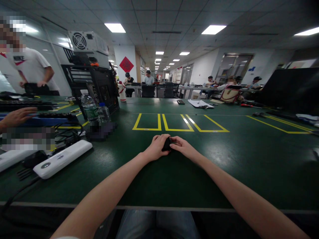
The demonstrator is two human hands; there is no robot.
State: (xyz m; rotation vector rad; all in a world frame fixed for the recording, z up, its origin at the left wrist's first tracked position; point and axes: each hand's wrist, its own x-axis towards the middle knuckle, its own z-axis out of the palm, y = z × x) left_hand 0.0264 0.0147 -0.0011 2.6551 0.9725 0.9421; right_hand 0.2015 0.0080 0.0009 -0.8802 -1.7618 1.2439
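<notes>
My left hand (157, 147) is closed around a small black rounded object (166, 144) low over the green table (159, 179). My fingers cover much of that object, so its kind does not show. From the other side my right hand (183, 146) meets it, thumb and fingertips pinched at its right edge. Just beyond both hands, yellow tape outlines (178, 130) mark the tabletop.
To the left are a white power strip (63, 158), cables, a water bottle (90, 108) and an opened computer case (99, 88). A co-worker's hand (18, 118) reaches in there. Farther back lie a clipboard (200, 104) and a phone (180, 102). A dark monitor (291, 88) stands right.
</notes>
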